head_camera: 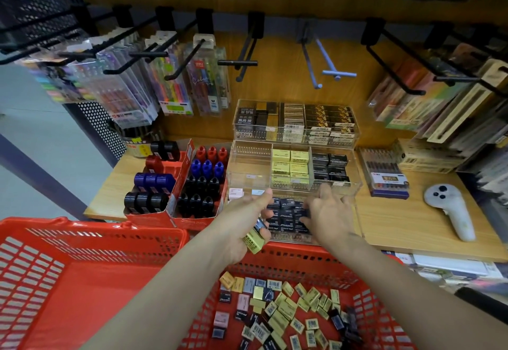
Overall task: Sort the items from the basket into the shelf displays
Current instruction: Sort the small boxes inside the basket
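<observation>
Two red baskets stand below the shelf; the right basket (pixel 291 264) holds several small yellow, black and pink erasers (pixel 277 308). A clear acrylic display (pixel 354 184) on the wooden shelf has tiered compartments with yellow erasers (pixel 290 164) and black erasers (pixel 330 166). My left hand (pixel 242 228) grips a yellow eraser (pixel 254 242) and a dark one, thumb raised, at the display's front tier. My right hand (pixel 328 215) reaches into the front compartment of black erasers (pixel 286 215) and pinches a black eraser at its fingertips.
The left red basket (pixel 90 267) looks empty. Red cartons of black, blue and red sharpeners (pixel 200 184) stand left of the display. A pen box (pixel 384 173) and a white controller (pixel 450 209) lie at right. Pen packs hang from black hooks (pixel 176 66) above.
</observation>
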### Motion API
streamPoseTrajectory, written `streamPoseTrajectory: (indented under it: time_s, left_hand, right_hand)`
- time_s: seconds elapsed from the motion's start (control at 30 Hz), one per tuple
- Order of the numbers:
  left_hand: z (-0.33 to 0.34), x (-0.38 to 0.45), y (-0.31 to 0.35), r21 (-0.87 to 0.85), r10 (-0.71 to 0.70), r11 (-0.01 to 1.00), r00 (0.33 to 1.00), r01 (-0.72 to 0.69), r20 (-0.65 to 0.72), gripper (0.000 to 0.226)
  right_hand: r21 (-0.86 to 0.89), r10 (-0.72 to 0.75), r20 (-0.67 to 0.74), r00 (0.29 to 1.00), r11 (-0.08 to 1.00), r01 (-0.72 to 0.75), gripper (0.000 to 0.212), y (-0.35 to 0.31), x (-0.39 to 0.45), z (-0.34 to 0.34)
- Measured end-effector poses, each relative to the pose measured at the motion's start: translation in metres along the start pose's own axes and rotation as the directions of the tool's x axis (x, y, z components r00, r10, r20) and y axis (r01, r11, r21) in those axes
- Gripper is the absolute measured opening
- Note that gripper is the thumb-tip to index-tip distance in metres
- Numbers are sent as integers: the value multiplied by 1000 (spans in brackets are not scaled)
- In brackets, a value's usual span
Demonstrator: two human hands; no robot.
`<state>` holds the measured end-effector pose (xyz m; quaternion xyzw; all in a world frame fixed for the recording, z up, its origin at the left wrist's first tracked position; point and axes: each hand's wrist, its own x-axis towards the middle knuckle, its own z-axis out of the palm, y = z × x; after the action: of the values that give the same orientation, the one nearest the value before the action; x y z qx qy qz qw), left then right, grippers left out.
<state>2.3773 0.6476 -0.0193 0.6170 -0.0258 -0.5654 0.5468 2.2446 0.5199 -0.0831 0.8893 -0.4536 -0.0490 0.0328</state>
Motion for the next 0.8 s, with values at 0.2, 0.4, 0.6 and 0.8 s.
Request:
streamPoseTrajectory:
  time_s: [0.2, 0.4, 0.6, 0.8]
  left_hand:
    - [1, -5, 2, -15, 1, 1000, 1000, -1, -5, 28]
    - [4, -8, 2, -6, 8, 1000, 1000, -8, 11, 31]
    - [1, -9, 5, -15, 7, 1000, 1000, -7, 7, 30]
    - [3, -14, 5, -44, 7, 999, 1000, -7, -21, 26]
  right_hand:
    - [37, 53, 7, 999, 998, -54, 36, -4, 0, 5]
    - [123, 97, -8, 995, 988, -96, 34, -6, 7, 1]
    - [175, -197, -212, 957, 956, 236, 62, -4, -42, 1]
    - [53, -179, 141, 974, 984, 173, 98, -13, -58, 3]
